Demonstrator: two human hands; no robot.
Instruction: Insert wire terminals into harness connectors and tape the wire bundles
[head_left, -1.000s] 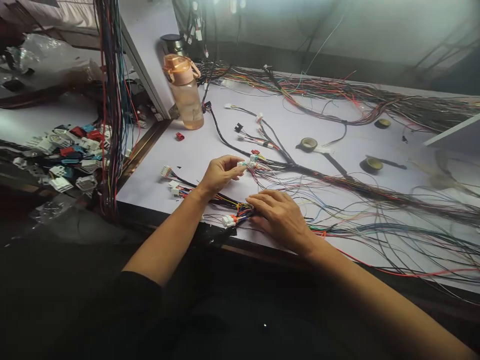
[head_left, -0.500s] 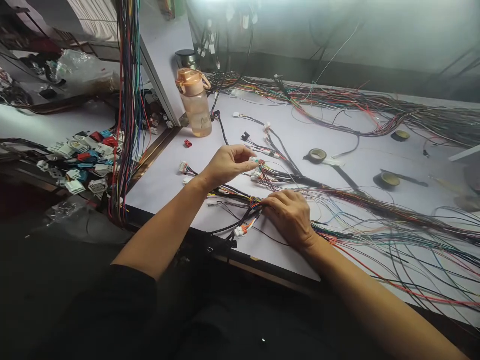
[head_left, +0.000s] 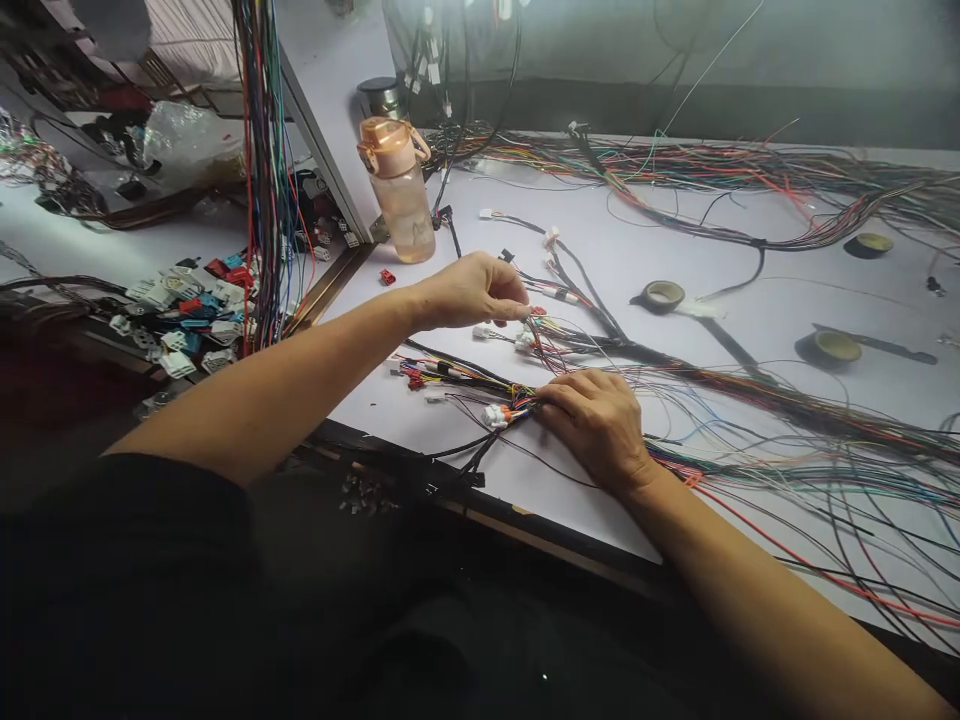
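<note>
My left hand [head_left: 487, 290] pinches a small connector [head_left: 538, 312] at its fingertips; thin wires hang from it, and the fingers partly hide it. My right hand [head_left: 596, 415] is closed around a wire bundle [head_left: 517, 390] lying on the table near the front edge. Beside the right fingertips lies a white and orange connector [head_left: 496, 415]. Several black-wrapped branches with plugs, among them a red connector [head_left: 413, 379], extend left from that bundle. Behind it runs a second harness [head_left: 652, 358], with white connectors [head_left: 525, 340] below my left fingers.
A water bottle [head_left: 403, 200] stands at the back left, with a small red connector [head_left: 387, 277] before it. Tape rolls [head_left: 663, 296] lie to the right. Loose wires [head_left: 787, 490] spread over the right side. Hanging wires [head_left: 262, 170] and a connector pile [head_left: 187, 310] are at left.
The view has shifted slightly. My left hand has moved a little right and away from me, with wires at its fingertips. My right hand keeps its hold on the bundle.
</note>
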